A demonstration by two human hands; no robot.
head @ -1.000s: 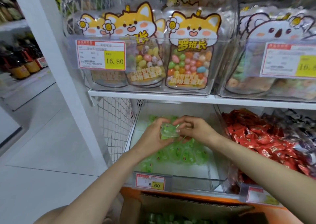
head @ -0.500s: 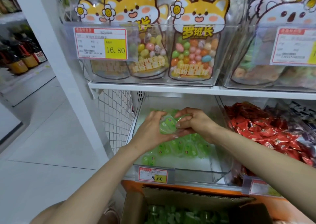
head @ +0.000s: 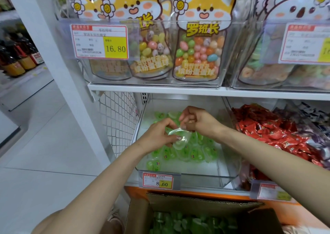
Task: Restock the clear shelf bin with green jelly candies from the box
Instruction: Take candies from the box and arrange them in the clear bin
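Currently both hands work over the clear shelf bin (head: 223, 178) on the lower shelf, at centre of view. Left hand (head: 157, 135): fingers curled round the lower side of a small jelly cup (head: 180, 138), gripping it. Right hand (head: 200, 121): fingers curled, tips pinching the cup's upper rim at approx. 12 o'clock of the cup. The cup is held above the bin contents, not resting on them. It looks near-clear and its fill cannot be determined. Green jelly candies (head: 187, 153) lie in a loose layer across the bin's middle and rear. One lies apart at 7 o'clock, near the front left corner. The bin floor at the 5 o'clock corner shows bare. Price tag reading 8.60 (head: 158, 180) is fixed to the bin's front wall, left side. Cardboard box (head: 178, 203) sits open at 6 o'clock of the view, below the shelf edge, w/ more green candies (head: 178, 223) inside, dim and blurred. At 3 o'clock of the bin is an adjacent bin w/ red wrapped sweets (head: 276, 135), piled high. At 9 o'clock is a white wire mesh panel (head: 116, 119), and beyond it a white upright post (head: 59, 55). At 12 o'clock, the upper shelf (head: 160, 89) carries clear bins w/ fox-shaped candy packs (head: 200, 46) holding multicoloured egg sweets. A 16.80 tag (head: 100, 43) hangs on the front, left. Koala-shaped packs (head: 294, 10) are at 1 o'clock, their tag partly cut off. Dark bottles (head: 17, 60) stand on a far shelf at 10 o'clock.
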